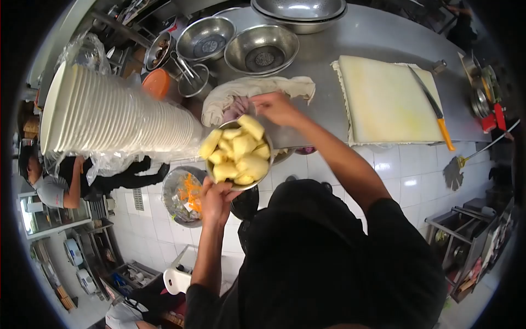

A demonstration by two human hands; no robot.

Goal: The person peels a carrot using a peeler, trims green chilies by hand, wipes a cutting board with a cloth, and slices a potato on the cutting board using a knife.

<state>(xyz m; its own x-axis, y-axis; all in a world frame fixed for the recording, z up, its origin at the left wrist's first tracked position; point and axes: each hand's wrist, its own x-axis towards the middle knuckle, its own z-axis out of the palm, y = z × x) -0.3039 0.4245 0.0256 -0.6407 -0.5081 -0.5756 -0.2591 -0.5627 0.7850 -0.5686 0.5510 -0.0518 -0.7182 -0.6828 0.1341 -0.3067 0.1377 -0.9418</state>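
My left hand (215, 198) grips the near edge of a metal bowl (269, 169), holding it tilted over the counter's front edge. Pale yellow peeled chunks (241, 151), like cut potato, heap up in the bowl. Just beyond its rim, my right hand (274, 107) has its fingers drawn together beside a crumpled cream cloth (257, 88). A wrinkled purplish piece (236, 108) lies against that cloth, right by my right fingertips. What the right fingers hold, if anything, I cannot tell.
A cutting board (383, 104) with a yellow-handled knife (433, 107) lies right on the counter. Metal bowls (261, 50) stand at the back; stacked white containers (120, 112) jut in at left. Below is a bin with orange scraps (189, 194). Another person (52, 183) is at left.
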